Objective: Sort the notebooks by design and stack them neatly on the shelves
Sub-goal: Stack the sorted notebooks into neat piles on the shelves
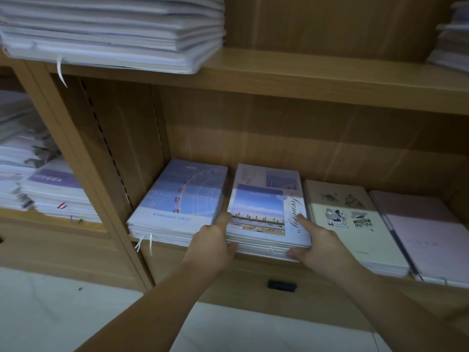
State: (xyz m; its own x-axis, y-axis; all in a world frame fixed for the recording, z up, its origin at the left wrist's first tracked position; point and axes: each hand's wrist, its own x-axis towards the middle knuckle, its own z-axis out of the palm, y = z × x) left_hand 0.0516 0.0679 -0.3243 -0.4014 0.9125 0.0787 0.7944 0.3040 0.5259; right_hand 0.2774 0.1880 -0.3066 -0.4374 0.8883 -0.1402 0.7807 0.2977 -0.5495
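Note:
Four stacks of notebooks lie side by side on a wooden shelf (253, 260). From the left: a blue "Romance First" stack (177, 199) with a ferris wheel, a "Scenery" stack (264, 196), a cream "Infini" stack (355, 224), and a pink stack (426, 232). My left hand (213, 245) grips the front left corner of the Scenery stack, thumb on top. My right hand (317, 245) holds its front right corner, forefinger on the cover and thumb under the edge.
The shelf above (304, 77) carries a tall white notebook pile (114, 31) at left and another pile (451, 41) at far right. The left compartment holds more stacks (38, 184). A drawer handle (281, 285) sits below the shelf. Pale floor lies underneath.

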